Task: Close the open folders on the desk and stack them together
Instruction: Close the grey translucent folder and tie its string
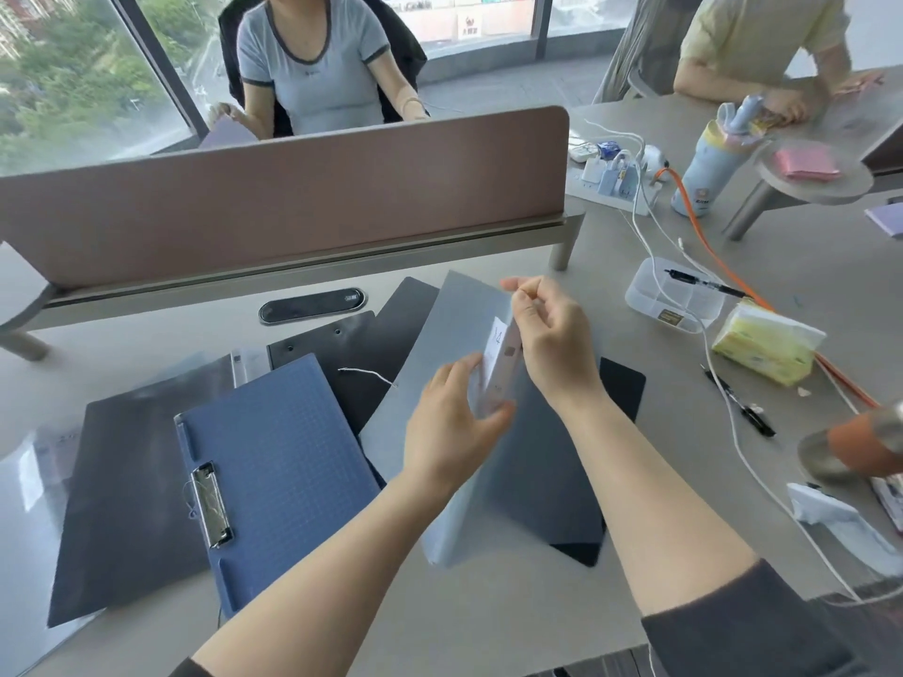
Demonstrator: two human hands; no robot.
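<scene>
Blue folder (278, 476), gridded plastic w/ a shiny metal clip, lies open flat at the desk's (513, 613) near-left edge. Center: grey folder (532, 461), matte, tented up off the desk. Left hand (452, 427) pinches its white labelled spine; right hand (549, 329) fingers curled at the top edge. Behind: flat black folder (386, 329).

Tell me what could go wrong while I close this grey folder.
1. The grey folder stands tented over the black folders; held only at its spine by the left hand and right hand, it may slip.
2. The blue clipboard lies alongside; a swinging cover could knock it.
</scene>
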